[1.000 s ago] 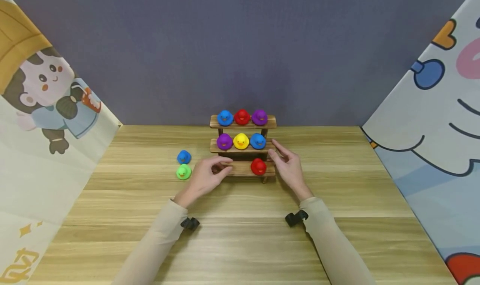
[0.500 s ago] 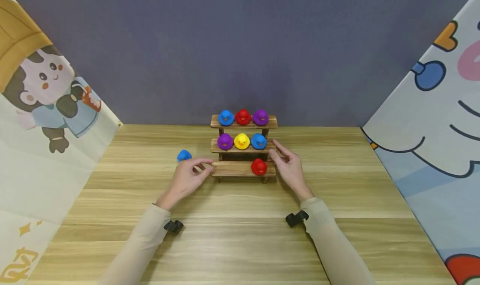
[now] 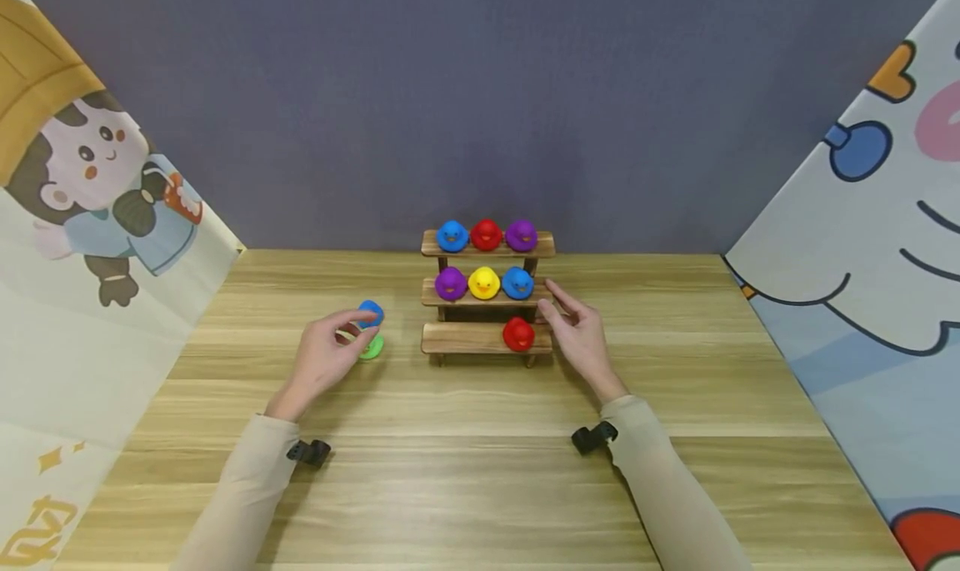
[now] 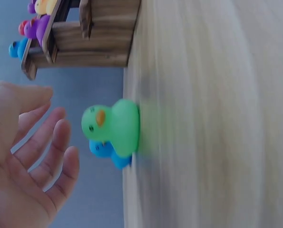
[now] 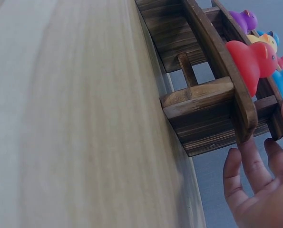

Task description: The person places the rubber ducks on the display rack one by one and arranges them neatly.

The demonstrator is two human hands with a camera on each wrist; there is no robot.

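Note:
My left hand [image 3: 321, 356] hovers over the table at the left, fingers relaxed and apart, holding nothing. Close beyond its fingertips sits a green toy duck [image 4: 126, 126], upright; a blue toy duck [image 3: 371, 313] stands right behind it. In the head view the hand partly covers both. A three-tier wooden shelf [image 3: 463, 338] stands at the centre, with a red duck [image 3: 518, 335] at the right of its lowest tier. My right hand [image 3: 583, 344] rests with its fingertips at the shelf's right end, fingers loosely bent.
The middle tier carries a purple duck [image 3: 451, 284], a yellow duck [image 3: 483, 284] and a blue one. On the top tier are blue, red and purple ducks. A grey partition [image 3: 480, 112] rises behind the wooden table [image 3: 480, 488], with printed panels at both sides.
My left hand has moved left from the front of the lowest tier to the green and blue ducks on the table. The right hand stays at the shelf's end.

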